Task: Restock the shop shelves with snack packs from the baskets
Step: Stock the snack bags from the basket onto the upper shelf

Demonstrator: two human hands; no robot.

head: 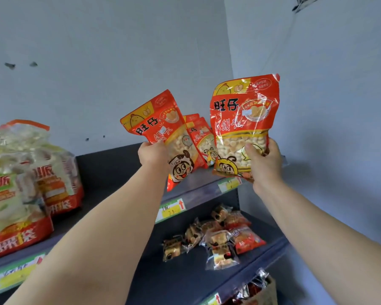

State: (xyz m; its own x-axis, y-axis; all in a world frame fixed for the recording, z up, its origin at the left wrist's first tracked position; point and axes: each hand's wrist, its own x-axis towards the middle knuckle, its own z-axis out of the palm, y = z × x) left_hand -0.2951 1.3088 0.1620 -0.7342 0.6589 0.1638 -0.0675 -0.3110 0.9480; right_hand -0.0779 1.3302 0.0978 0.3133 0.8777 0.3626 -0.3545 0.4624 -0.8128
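Observation:
My left hand (pixel 152 155) grips a red snack pack (pixel 163 130) of small round biscuits by its lower left side, tilted to the left above the top shelf (pixel 110 170). My right hand (pixel 264 160) holds a second red snack pack (pixel 243 119) of the same kind upright, thumb on its clear window, near the shelf's right end. Between the two held packs, more red packs of this kind (pixel 201 137) stand on the top shelf by the wall. No basket is in view.
Large bags of rice crackers (pixel 26 183) fill the left part of the top shelf. The shelf below (pixel 174 278) carries several small wrapped snacks (pixel 220 236). Price labels (pixel 172 209) line the shelf edges. A grey wall corner stands behind and to the right.

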